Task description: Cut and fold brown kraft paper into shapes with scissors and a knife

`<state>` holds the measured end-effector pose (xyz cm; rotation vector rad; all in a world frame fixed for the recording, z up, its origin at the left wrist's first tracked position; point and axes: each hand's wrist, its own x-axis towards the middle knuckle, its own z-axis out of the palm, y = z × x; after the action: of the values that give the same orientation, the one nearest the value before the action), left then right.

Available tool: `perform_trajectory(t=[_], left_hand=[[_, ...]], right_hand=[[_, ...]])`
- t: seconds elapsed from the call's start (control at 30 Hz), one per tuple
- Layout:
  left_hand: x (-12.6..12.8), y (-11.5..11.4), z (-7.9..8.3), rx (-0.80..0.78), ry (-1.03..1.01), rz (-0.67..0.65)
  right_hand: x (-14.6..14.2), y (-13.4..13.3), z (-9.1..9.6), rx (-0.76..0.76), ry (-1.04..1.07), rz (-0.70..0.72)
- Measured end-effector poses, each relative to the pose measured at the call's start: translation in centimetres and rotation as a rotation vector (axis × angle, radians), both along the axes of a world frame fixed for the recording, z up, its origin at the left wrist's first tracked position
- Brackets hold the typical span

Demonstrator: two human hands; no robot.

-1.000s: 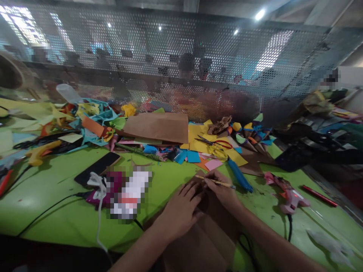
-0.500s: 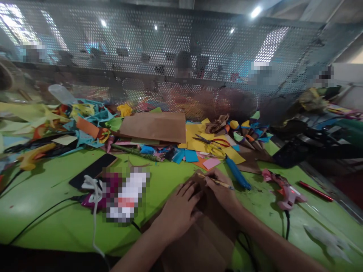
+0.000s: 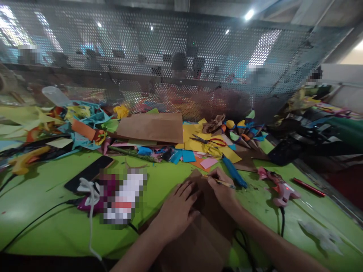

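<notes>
A sheet of brown paper [image 3: 195, 241] lies in front of me, its far corner pointing away across the green table. My left hand [image 3: 178, 209] rests flat on the paper's left side with its fingers stretched out. Closed around a slim yellowish pencil [image 3: 226, 184], my right hand [image 3: 224, 194] sits at the paper's upper right edge. The pencil's tip is close to the paper near the far corner; whether it touches, I cannot tell. Any mark on the paper is too dim to make out.
Scissors [image 3: 208, 141] with red handles lie on yellow paper beyond my hands, near a blue-handled tool [image 3: 235, 173]. A pink glue gun [image 3: 283, 192] with a cord stands right. A phone [image 3: 89, 172] and a purple power strip [image 3: 96, 198] lie left. Perforated metal [image 3: 159, 87] rises behind.
My right hand and the pencil have moved a little to the right along the paper's edge. My left hand stays on the paper. The whole view has shifted slightly.
</notes>
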<state>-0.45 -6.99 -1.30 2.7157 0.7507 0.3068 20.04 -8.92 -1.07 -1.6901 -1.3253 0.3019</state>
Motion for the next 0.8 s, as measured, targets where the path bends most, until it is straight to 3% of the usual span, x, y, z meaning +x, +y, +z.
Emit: perform_trajectory(t=[0.2,0.33,0.5,0.6,0.8], left_hand=[[0.0,0.0,0.0,-0.01,-0.011,0.0],[0.1,-0.1,0.3,0.007,-0.002,0.014],[-0.4,-0.6,1.7,0.089,0.106,0.203],[-1.0,-0.7,2.6,0.115,0.182,0.344],[-1.4,-0.4,3.2,0.151,0.269,0.468]], right_hand=[[0.2,0.2,-0.2,0.034,0.093,-0.011],[0.5,0.3,1.7,0.088,0.162,-0.015],[1.1,-0.2,5.0,0.12,0.386,0.028],[1.4,-1.0,6.1,0.117,0.415,0.054],[1.2,-2.6,4.5,0.008,0.416,0.177]])
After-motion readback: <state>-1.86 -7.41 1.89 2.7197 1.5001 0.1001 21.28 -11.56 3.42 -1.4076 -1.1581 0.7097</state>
